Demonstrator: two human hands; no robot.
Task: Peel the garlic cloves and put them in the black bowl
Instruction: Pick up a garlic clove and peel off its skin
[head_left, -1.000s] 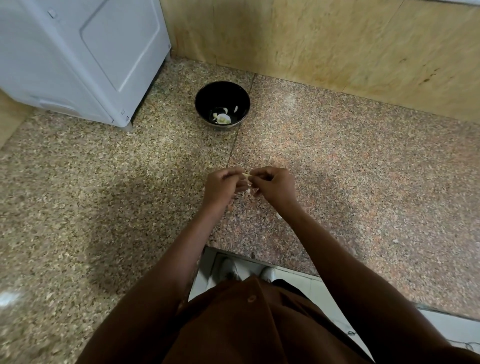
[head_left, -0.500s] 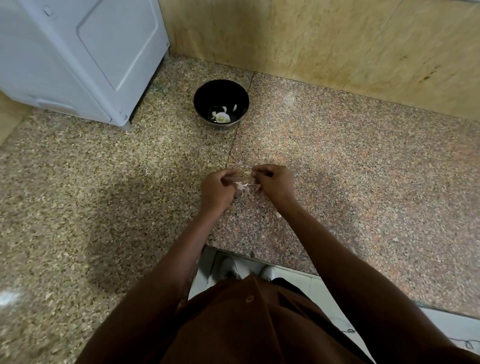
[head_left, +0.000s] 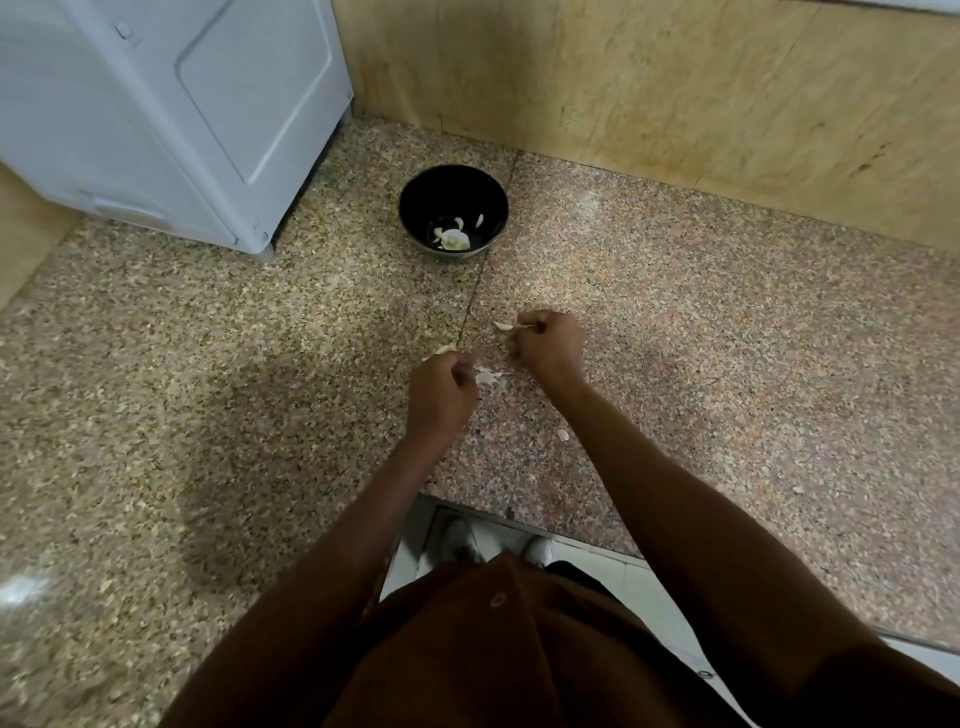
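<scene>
The black bowl (head_left: 453, 210) stands on the granite counter near the back wall, with several peeled garlic pieces (head_left: 453, 238) in its bottom. In front of it my right hand (head_left: 545, 345) pinches a pale garlic clove (head_left: 503, 326) that sticks out to the left of its fingers. My left hand (head_left: 440, 392), lower and to the left, pinches a scrap of papery garlic skin (head_left: 489, 376); a pale bit (head_left: 441, 351) also shows above its knuckles. The two hands are apart.
A white appliance (head_left: 171, 109) fills the back left corner beside the bowl. A tan stone wall (head_left: 675, 88) runs along the back. A small skin flake (head_left: 563, 435) lies on the counter (head_left: 727, 364) near my right forearm. The counter edge (head_left: 571, 540) is close to my body.
My hands were pressed together on one clove; they have pulled apart, the right moving up and forward with the clove, the left dropping back with the torn skin.
</scene>
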